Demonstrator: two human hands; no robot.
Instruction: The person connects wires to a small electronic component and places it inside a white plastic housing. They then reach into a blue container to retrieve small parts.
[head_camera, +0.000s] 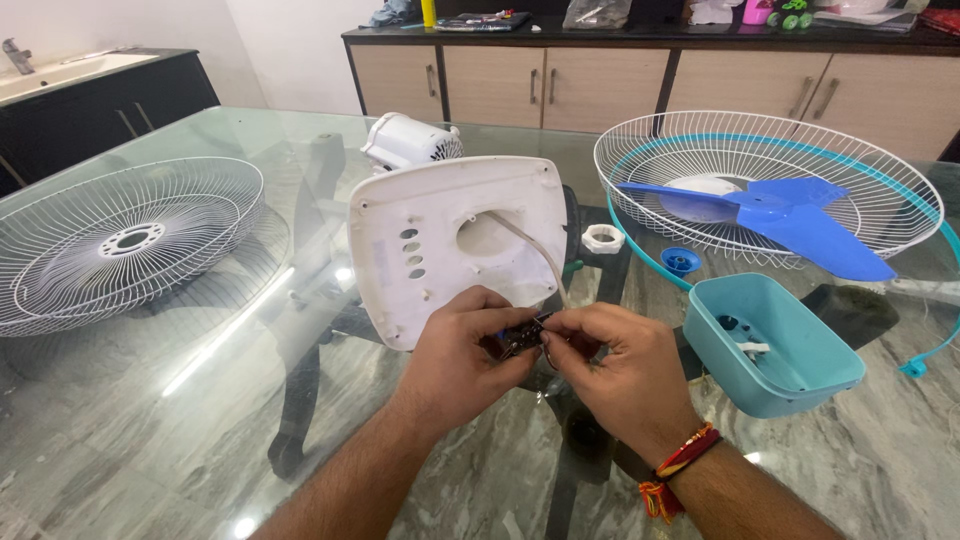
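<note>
The shallow turquoise plastic tub (775, 345) sits on the glass tabletop (150, 420) just right of the hands; inside it lie a small white fitting and a dark screw hole, little else. Behind it the white wire fan guard with the turquoise rim (770, 150) lies like a bowl and cradles the blue three-bladed plastic fan blade (790, 215). A second, all-white wire fan guard (120, 235) lies near the table's left edge, holding nothing.

Between these the glass is open on the near left, while the right side is crowded by tub and guard. A small blue round cap (680, 261) and a white hexagonal plastic nut (603, 238) lie between the panel and the turquoise-rimmed guard.

The small dark circuit board (522, 337) is held low at the centre, above the glass, its long axis running roughly left to right, tilted up towards the right. The left hand (460, 350) pinches its left end with fingers pressed together; the right hand (625, 365) pinches the right end. A thin pale cable (530, 250) runs from the board up into the round opening of the white square plastic fan base panel (450, 240), which stands tilted just behind the hands
</note>
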